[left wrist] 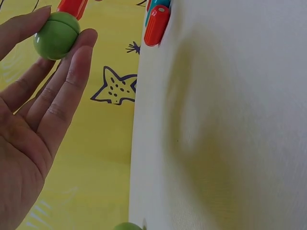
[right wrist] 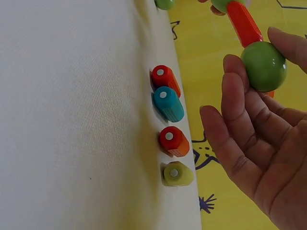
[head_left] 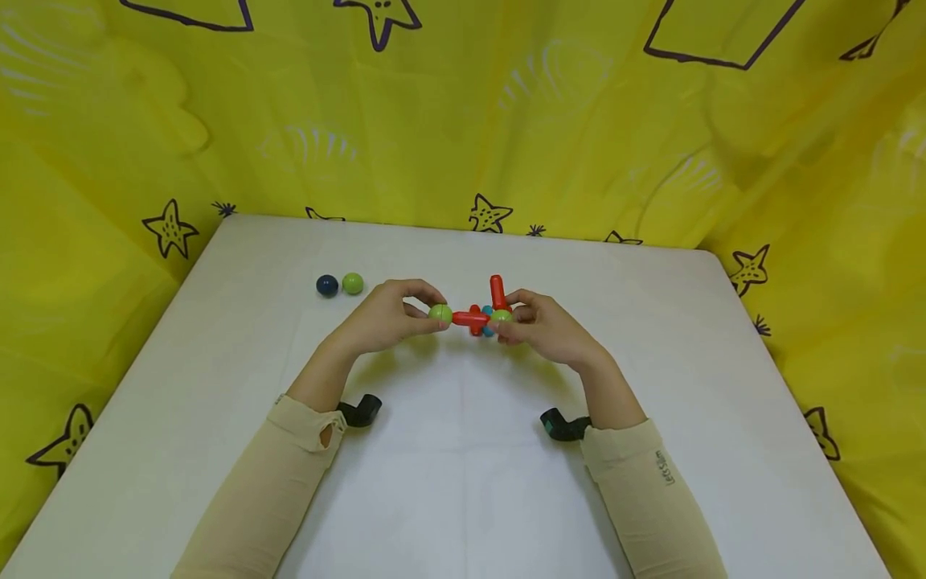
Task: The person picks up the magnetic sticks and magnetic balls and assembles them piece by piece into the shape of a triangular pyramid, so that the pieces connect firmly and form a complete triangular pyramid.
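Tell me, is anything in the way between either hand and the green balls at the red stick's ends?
Nothing visible is: the left hand pinches one green ball directly, the right hand pinches the second ball, and the red stick runs between them. The other sticks lie apart on the table.
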A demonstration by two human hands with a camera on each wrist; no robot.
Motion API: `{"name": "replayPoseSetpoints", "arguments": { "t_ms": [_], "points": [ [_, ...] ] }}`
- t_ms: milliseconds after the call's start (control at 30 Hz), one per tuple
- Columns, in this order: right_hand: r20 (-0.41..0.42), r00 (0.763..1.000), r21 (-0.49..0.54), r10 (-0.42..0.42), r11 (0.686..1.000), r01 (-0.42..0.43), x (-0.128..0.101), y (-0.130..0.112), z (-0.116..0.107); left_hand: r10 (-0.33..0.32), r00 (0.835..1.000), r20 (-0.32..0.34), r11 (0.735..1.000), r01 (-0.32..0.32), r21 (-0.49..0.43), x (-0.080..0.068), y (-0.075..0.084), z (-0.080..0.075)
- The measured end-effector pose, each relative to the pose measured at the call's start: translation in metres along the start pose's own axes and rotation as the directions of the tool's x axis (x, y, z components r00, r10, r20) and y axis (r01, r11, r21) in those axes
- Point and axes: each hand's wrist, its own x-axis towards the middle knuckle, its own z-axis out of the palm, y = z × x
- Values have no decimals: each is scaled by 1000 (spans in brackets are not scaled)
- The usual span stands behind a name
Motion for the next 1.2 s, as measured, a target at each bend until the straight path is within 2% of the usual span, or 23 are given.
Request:
{"name": "replayPoseSetpoints", "arguments": {
  "t_ms": [167, 400, 600, 700, 800, 933, 1200],
  "points": [
    [43, 999, -41, 16, 999, -15, -1, 1, -1, -15, 999, 39, 999, 14, 29, 0, -1, 0],
    [140, 989, -135, 37, 991, -18, -1, 7, -2, -68, 986, 153, 990, 47, 136, 1, -5, 3],
    [174, 985, -282, 1, 958, 48, 2, 11, 4, -86, 968, 238, 968, 25, 250, 5, -12, 8],
    [188, 982, -323, 15, 945, 47, 3, 11, 8, -92, 961, 263, 957, 12, 289, 5, -14, 11],
    [194, 981, -344, 23, 938, 46, 5, 11, 9, -89, 958, 274, 954, 3, 301, 7, -15, 11],
    [191, 981, -356, 21, 933, 49, 6, 10, 9, -88, 961, 261, 949, 1, 314, 8, -14, 11],
    [181, 982, -388, 44, 921, 30, 6, 13, 13, -112, 964, 240, 943, 27, 331, 6, -16, 10]
  ]
}}
